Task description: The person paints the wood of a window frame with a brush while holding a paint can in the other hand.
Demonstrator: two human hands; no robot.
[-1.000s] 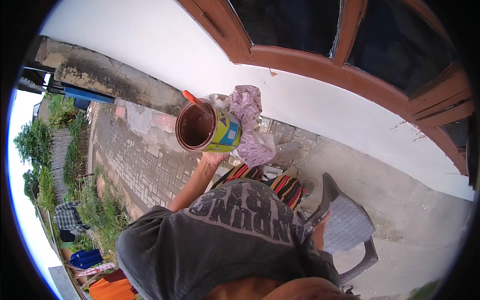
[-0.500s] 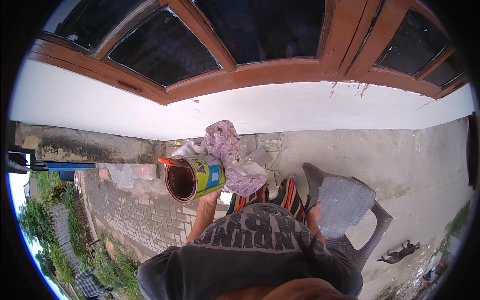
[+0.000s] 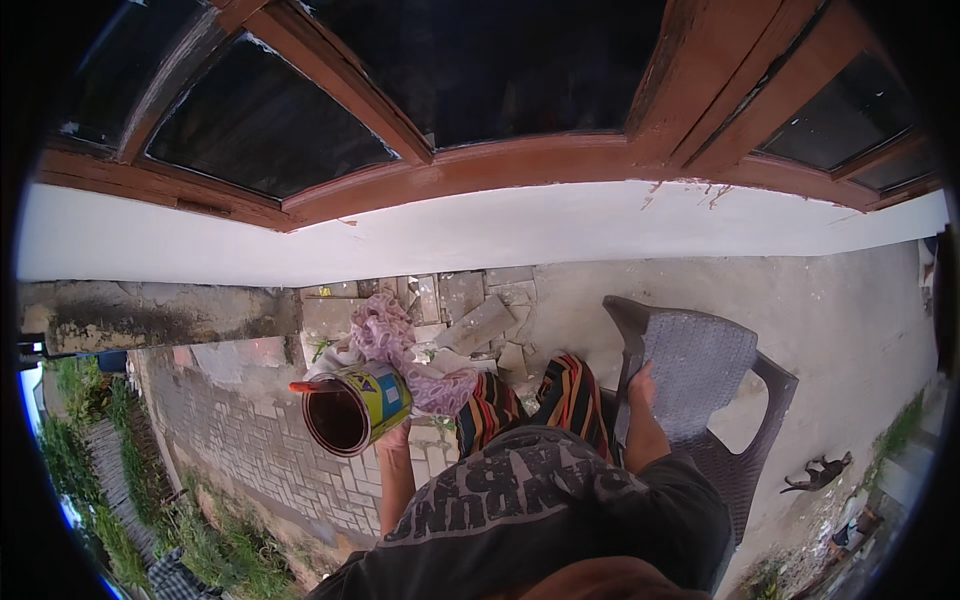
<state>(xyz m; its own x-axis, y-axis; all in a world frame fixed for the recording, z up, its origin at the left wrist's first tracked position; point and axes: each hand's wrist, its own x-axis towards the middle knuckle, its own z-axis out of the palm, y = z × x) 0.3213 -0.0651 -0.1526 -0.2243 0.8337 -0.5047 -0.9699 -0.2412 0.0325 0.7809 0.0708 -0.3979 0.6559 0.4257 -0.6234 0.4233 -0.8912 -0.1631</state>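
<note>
My left hand [image 3: 397, 437] grips a paint can [image 3: 385, 403] with a green, yellow and blue label, tilted so its mouth faces left. Inside, the can looks dark reddish-brown. Across its rim lies an orange-red handle [image 3: 310, 387], perhaps a brush's; its other end is hidden. A pink and white patterned cloth [image 3: 385, 335] bunches behind the can, and I cannot tell whether my fingers hold it too. On the right, my right hand [image 3: 642, 384] closes over the near-left edge of a grey woven-pattern plastic chair [image 3: 698, 365]; the fingertips are partly hidden.
Ahead runs a white wall [image 3: 480, 222] below a brown-painted window frame [image 3: 520, 155] with dark panes. Broken tiles [image 3: 478, 325] lie at the wall's foot. A small dark animal [image 3: 817, 473] lies on the concrete at right. Brick paving [image 3: 270, 450] and plants [image 3: 110, 440] are at left.
The can and cloth have moved lower and to the left in view. My right hand has shifted forward along the chair's edge, and the chair appears slightly nearer.
</note>
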